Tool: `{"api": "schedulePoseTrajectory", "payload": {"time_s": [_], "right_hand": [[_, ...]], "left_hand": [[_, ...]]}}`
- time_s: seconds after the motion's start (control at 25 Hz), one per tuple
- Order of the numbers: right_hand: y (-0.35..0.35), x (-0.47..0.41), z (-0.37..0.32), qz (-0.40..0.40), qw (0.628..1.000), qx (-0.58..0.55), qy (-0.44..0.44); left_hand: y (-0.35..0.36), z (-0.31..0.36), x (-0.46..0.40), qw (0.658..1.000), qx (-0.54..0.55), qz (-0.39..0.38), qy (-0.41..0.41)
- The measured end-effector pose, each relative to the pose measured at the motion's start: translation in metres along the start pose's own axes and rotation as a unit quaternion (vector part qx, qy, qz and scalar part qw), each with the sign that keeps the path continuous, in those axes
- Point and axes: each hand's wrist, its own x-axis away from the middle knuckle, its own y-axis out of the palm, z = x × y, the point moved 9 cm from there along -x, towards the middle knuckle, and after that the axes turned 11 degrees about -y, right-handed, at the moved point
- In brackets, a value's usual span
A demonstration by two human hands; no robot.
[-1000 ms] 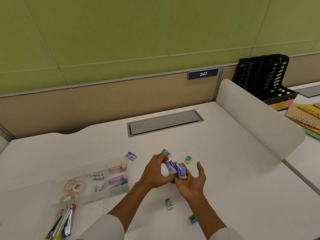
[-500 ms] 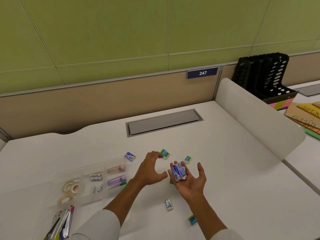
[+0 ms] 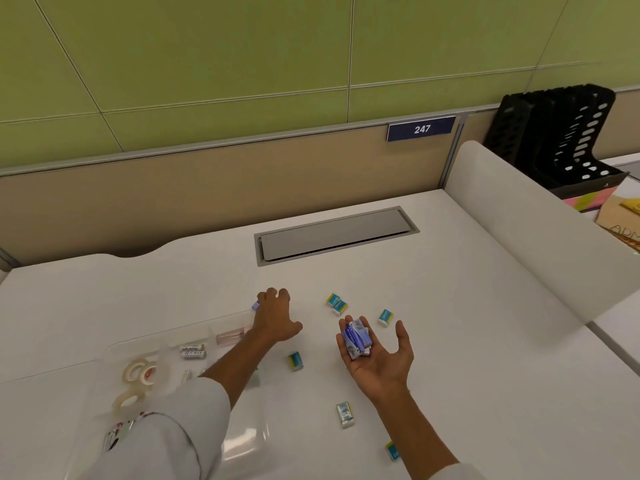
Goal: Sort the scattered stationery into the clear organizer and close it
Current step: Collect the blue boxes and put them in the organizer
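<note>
White desk (image 3: 450, 306), green wall (image 3: 207, 57), blue boxes (image 3: 356, 337), black file rack (image 3: 561, 133)

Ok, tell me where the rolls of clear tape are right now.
In the head view, the rolls of clear tape lie at lower left, in the left end compartment of the clear plastic organizer, left of the small batteries.

A: Where is the organizer (image 3: 162, 344)?
B: It lies at the left on the surface (image 3: 467, 341), with tape rolls (image 3: 136, 374) inside.
A: And the small boxes?
B: Several boxes (image 3: 356, 336) lie in the right hand (image 3: 377, 358); others (image 3: 336, 304) lie scattered behind and before it.
</note>
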Motion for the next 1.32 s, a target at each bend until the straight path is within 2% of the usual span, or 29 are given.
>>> {"api": "schedulePoseTrajectory", "payload": {"time_s": [0.12, 0.2, 0.32, 0.52, 0.64, 0.8, 0.96, 1.12, 1.32], "right_hand": [[0.002, -0.004, -0.005, -0.001, 1.000, -0.005, -0.004], [0.003, -0.008, -0.010, -0.004, 1.000, 0.000, -0.007], [0.003, -0.014, -0.012, -0.013, 1.000, 0.005, -0.005], [0.003, -0.020, -0.010, -0.024, 1.000, 0.006, -0.001], [0.003, -0.021, -0.010, -0.037, 0.999, 0.007, 0.000], [0.003, -0.018, -0.009, -0.051, 0.999, 0.005, 0.000], [0.002, -0.010, -0.011, -0.049, 0.999, 0.012, -0.012], [0.002, 0.003, -0.015, -0.060, 0.997, 0.036, -0.028], [0.011, 0.021, -0.012, -0.095, 0.993, 0.070, -0.020]], "left_hand": [[-0.005, -0.006, -0.022, 0.988, -0.149, -0.006, -0.026], [-0.007, -0.010, -0.035, 0.978, -0.206, -0.010, -0.038], [-0.001, -0.017, -0.047, 0.974, -0.214, -0.032, -0.060], [0.003, -0.012, -0.048, 0.982, -0.186, -0.024, -0.032], [-0.001, 0.004, -0.036, 0.991, -0.130, -0.024, -0.015], [-0.019, 0.037, -0.013, 0.998, 0.060, -0.022, 0.008], [-0.034, 0.085, 0.030, 0.973, 0.183, -0.008, 0.138], [-0.031, 0.121, 0.079, 0.947, 0.204, -0.041, 0.243], [-0.012, 0.139, 0.123, 0.935, 0.187, -0.076, 0.292]]}}
